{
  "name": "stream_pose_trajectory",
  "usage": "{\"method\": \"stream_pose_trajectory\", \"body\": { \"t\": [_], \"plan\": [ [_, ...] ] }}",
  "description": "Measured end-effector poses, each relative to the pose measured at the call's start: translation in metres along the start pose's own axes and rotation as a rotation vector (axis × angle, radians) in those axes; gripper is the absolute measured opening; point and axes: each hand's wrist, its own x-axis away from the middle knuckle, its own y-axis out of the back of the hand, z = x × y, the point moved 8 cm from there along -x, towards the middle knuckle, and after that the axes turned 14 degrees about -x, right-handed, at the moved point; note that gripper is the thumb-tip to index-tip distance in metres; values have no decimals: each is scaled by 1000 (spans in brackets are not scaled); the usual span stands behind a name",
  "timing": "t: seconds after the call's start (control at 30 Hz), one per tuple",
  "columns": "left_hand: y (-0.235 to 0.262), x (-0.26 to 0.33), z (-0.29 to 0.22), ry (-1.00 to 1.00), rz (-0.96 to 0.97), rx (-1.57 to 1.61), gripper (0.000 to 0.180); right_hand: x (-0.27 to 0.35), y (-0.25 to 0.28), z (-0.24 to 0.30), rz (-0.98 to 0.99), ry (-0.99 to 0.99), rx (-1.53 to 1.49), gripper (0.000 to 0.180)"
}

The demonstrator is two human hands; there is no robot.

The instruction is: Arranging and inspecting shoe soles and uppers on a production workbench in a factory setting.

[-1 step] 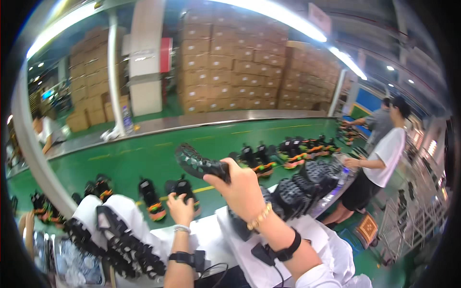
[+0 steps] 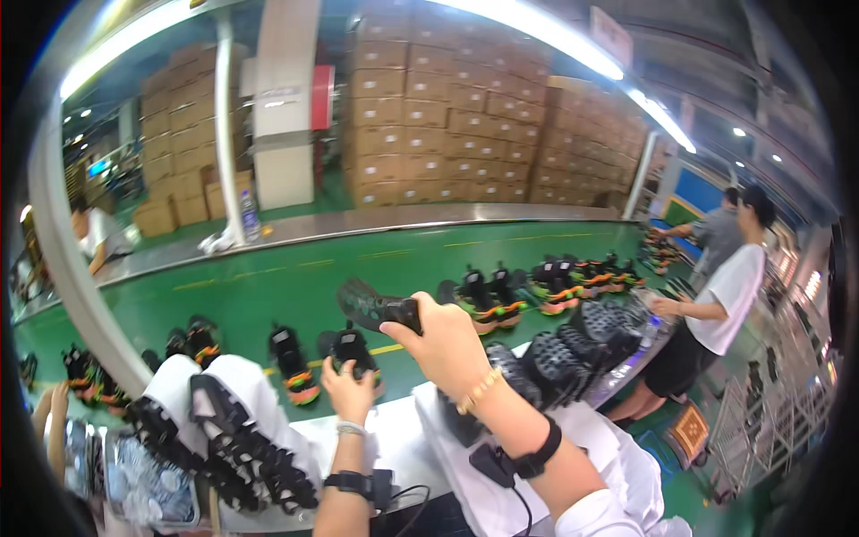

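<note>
My right hand (image 2: pixel 447 345) is closed around one end of a black lugged shoe sole (image 2: pixel 362 304), raised over the green belt. The sole's far end points left, and my fingers hide its near end. Lower and to the left, my left hand (image 2: pixel 351 394) has its fingers apart and curved at the near end of a black shoe (image 2: pixel 351 347) with orange and green trim. Whether the fingertips touch that shoe is unclear. Another such shoe (image 2: pixel 291 362) lies just left of it on the belt.
Several black soles (image 2: pixel 573 353) sit at the bench's right. Two black soles (image 2: pixel 237 438) lean against white padded forms at left, beside a clear plastic tub (image 2: pixel 148 483). More shoes (image 2: pixel 555 282) line the green belt (image 2: pixel 385 264). A co-worker (image 2: pixel 716 295) stands at right.
The scene has shifted slightly right in the view. The sole in my right hand has tilted a little, its far end lower. My left hand stays by the same shoe.
</note>
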Motion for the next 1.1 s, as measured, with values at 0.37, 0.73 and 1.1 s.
{"method": "stream_pose_trajectory", "body": {
  "t": [0.37,0.73,1.1],
  "plan": [
    [-24,33,40,63,152,290,45,-40,-231,-115,656,-204,296,36],
    [-16,28,46,209,170,458,41,-9,-282,-134,664,93,493,27],
    [-19,24,54,202,149,482,40,-11,-311,-167,588,-408,418,20]
  ]
}}
